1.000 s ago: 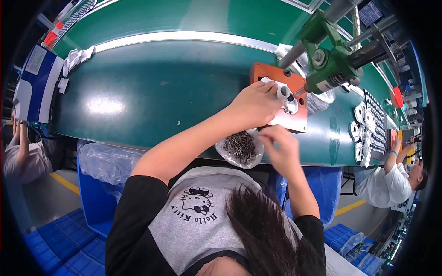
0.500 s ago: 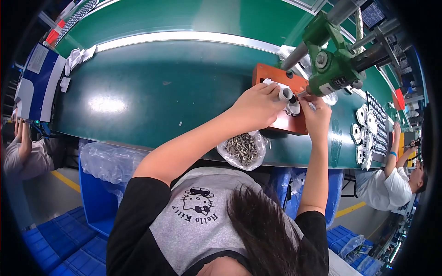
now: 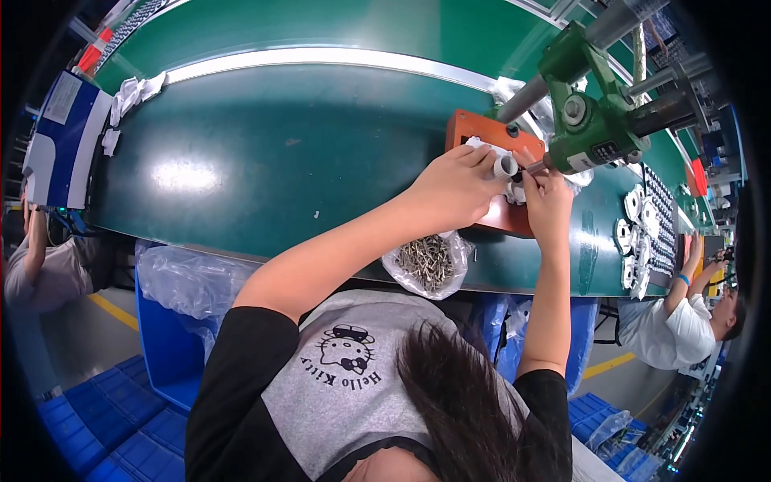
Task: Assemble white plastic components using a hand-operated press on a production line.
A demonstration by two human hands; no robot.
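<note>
An orange block [image 3: 470,127] sits on the green bench under the green hand press [image 3: 593,128]. On the block rests a white plastic part with a short round tube [image 3: 505,166]. My left hand [image 3: 458,186] is closed on this part from its left, fingers curled over it beside the tube. From the other side, my right hand [image 3: 550,202] has its fingertips pinched together close to the tube, below the tip of the press. What those fingertips hold is too small and hidden to name. A clear bag of small metal pins [image 3: 426,263] lies below my left wrist.
White round parts [image 3: 632,233] are piled at the right beside a dark tray of small pieces [image 3: 658,209]. A blue and white machine [image 3: 68,140] stands at far left. Blue bins [image 3: 173,365] are below the bench edge. People sit at both sides.
The view has shifted slightly. My right fingers have drawn closer together by the tube; my left hand stays on the white part.
</note>
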